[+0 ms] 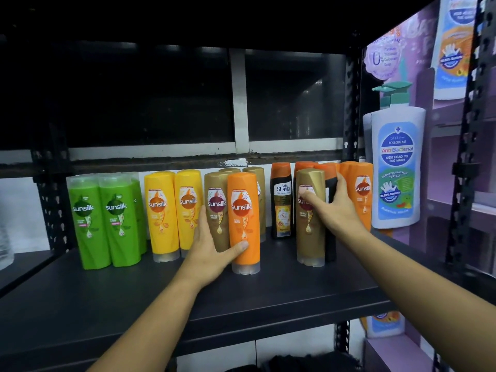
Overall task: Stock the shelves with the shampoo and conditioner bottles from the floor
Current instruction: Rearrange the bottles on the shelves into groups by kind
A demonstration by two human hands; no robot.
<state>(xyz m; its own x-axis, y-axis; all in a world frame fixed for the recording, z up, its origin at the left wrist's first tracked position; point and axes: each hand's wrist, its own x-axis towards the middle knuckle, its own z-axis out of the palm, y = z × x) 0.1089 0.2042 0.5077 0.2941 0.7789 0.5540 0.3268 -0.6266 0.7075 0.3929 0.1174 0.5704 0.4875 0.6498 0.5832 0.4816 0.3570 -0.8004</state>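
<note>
On the dark shelf (134, 299) stands a row of upside-down Sunsilk bottles. My left hand (212, 253) grips an orange bottle (244, 224) near its clear cap, thumb across its front, with a gold bottle (217, 210) just behind it. My right hand (335, 208) holds another gold bottle (310, 218) together with a black bottle (330, 210) beside it, thumb on the gold label, fingers around the black one's far side. More orange bottles (361, 191) stand behind that hand. A black Safi Shayla bottle (281, 202) stands between the two hands.
Green bottles (103, 218) and yellow bottles (173, 213) fill the shelf's left side. A large white pump bottle (397, 167) stands at the right by a purple display panel (453, 162). Black perforated uprights (461, 157) frame the shelf. The shelf's front half is bare.
</note>
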